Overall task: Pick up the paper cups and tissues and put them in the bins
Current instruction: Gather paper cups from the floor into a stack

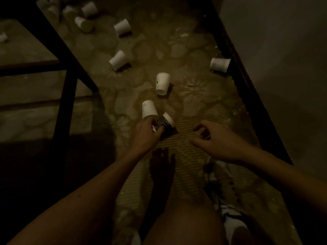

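Several white paper cups lie on a dim stone floor. My left hand (147,133) grips a dark patterned paper cup (166,122) low over the floor. A white cup (149,109) touches my fingers just beyond it, and I cannot tell whether the hand holds it too. Another white cup (162,84) lies a little farther ahead. My right hand (215,138) hovers to the right with fingers loosely curled and holds nothing. More cups lie at the right edge (220,64), mid-left (118,60) and farther back (122,27). No tissues or bins are in view.
A dark metal frame (65,96) stands at the left, its legs on the floor. A dark border strip (247,82) runs along a pale wall on the right. My knee and sandalled foot (219,167) fill the foreground. Further cups cluster at the far back left (83,23).
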A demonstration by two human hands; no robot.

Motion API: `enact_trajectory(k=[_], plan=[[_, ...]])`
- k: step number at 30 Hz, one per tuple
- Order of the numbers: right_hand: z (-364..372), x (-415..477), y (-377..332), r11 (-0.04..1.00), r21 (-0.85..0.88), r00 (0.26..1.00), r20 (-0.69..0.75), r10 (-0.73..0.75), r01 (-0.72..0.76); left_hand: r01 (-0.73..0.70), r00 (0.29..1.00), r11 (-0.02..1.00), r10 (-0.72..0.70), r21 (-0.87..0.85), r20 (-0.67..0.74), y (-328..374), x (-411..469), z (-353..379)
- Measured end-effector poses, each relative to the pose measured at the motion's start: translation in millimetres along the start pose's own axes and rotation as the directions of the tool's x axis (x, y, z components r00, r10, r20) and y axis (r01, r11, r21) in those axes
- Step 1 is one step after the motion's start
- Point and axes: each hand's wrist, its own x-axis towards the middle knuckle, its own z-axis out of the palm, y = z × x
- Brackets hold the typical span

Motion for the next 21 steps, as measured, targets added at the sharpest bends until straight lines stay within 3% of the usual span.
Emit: enact_trajectory(k=[7, 12, 17, 19, 21], plan=[[47.2, 120.9, 31.4, 0.995, 0.059, 0.985, 0.156, 0.073, -0.083, 0.125, 0.986, 0.967, -0.147, 0.222, 0.083, -31.6, 44.4, 38.2], [70.6, 163.3, 40.9, 0.987, 0.156, 0.995, 0.091, 0.027, -0.041, 0.048, 0.997, 0.917, -0.066, 0.397, 0.031, -31.2, 62.6, 55.0], [71.7, 181.5, 41.9, 0.986, 0.163, 0.999, 0.039, 0.029, -0.035, 0.037, 0.978, 0.877, -0.130, 0.480, 0.161, -30.3, 70.7, 62.0], [64.8, 186.1, 42.7, 0.988, 0.152, 0.999, 0.043, -0.004, -0.002, 0.061, 0.956, 0.909, -0.172, 0.412, 0.237, -26.4, 70.5, 60.7], [56.0, 189.2, 42.2, 0.985, 0.156, 0.991, 0.105, -0.085, 0.068, 0.224, 0.925, 0.972, -0.235, 0.070, 0.298, -22.7, 67.0, 58.7]])
